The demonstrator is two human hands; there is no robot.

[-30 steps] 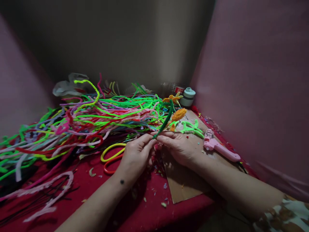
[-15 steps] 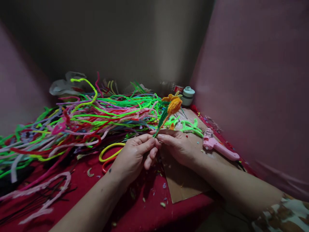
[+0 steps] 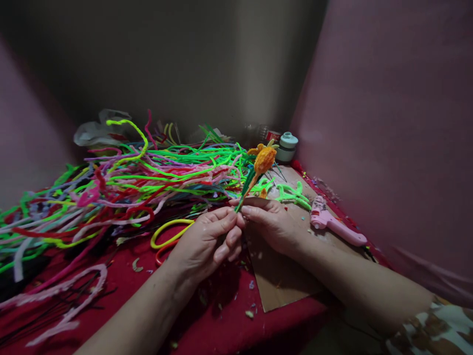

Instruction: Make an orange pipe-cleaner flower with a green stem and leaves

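Between both hands stands a pipe cleaner flower [image 3: 265,160] with an orange, bud-shaped head, an orange upper stem and dark green strands along it. It leans up and to the right. My left hand [image 3: 212,236] is closed, thumb and forefinger pinching the lower green end of the stem. From the other side my right hand [image 3: 271,219] pinches the same spot, fingertips meeting those of the left. The very bottom of the stem is hidden by the fingers. Just behind the right hand lie bright green pipe cleaner shapes [image 3: 294,193].
A large heap of coloured pipe cleaners [image 3: 177,172] spreads across the left and back. Scissors with yellow and red handles [image 3: 172,236] lie beside my left wrist. On the cardboard [image 3: 286,288] rests a pink glue gun [image 3: 336,224]. A pale green-capped bottle [image 3: 287,145] stands behind.
The flower head has turned and shifted slightly left. The lower fingers of my left hand have curled in a little; both hands keep their pinch on the stem.
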